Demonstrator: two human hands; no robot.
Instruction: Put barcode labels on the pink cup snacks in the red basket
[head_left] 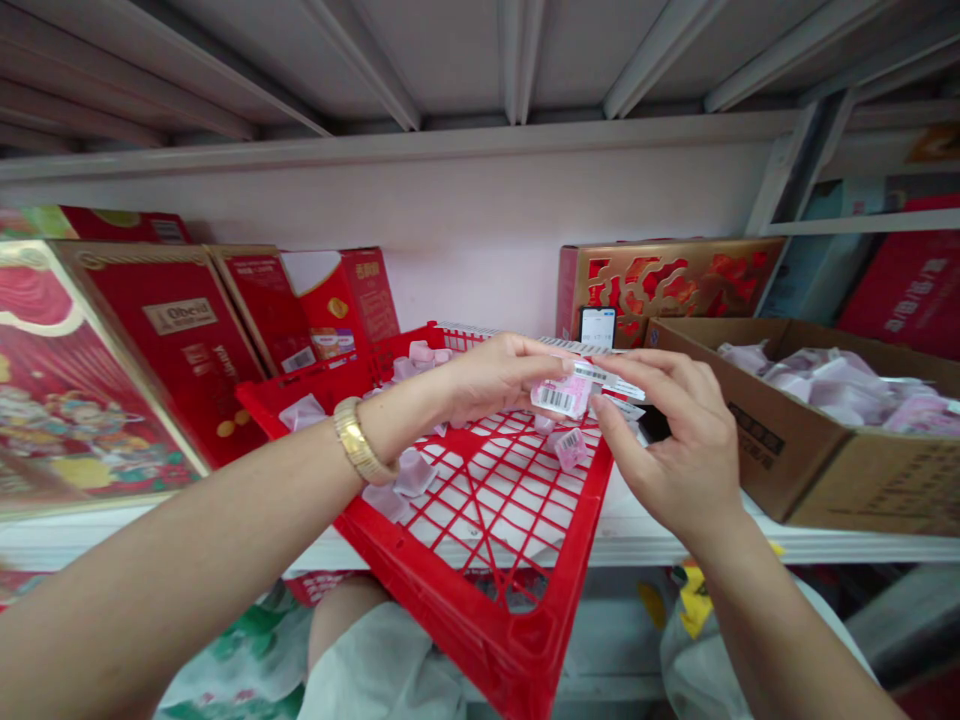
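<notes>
My left hand (491, 378), with a gold bracelet on its wrist, is closed on a small pink translucent pack (556, 398) that carries a barcode label. My right hand (679, 435) pinches a white barcode sticker (594, 373) at the pack's right side, its thumb below and fingers above. More white label strip (626, 407) hangs just under the right fingers. Both hands are above the red plastic crate (566, 560). Inside the crate, a labelled pink pack (570, 448) lies below the hands, and several pale packs (414, 473) lie at the left.
A cardboard box (810, 470) filled with pale packs stands at the right. A phone (598, 326) leans against a gold and red box (675, 280) behind the crate. Red gift boxes (172, 340) stand at the left. The upper shelf (450, 60) hangs low overhead.
</notes>
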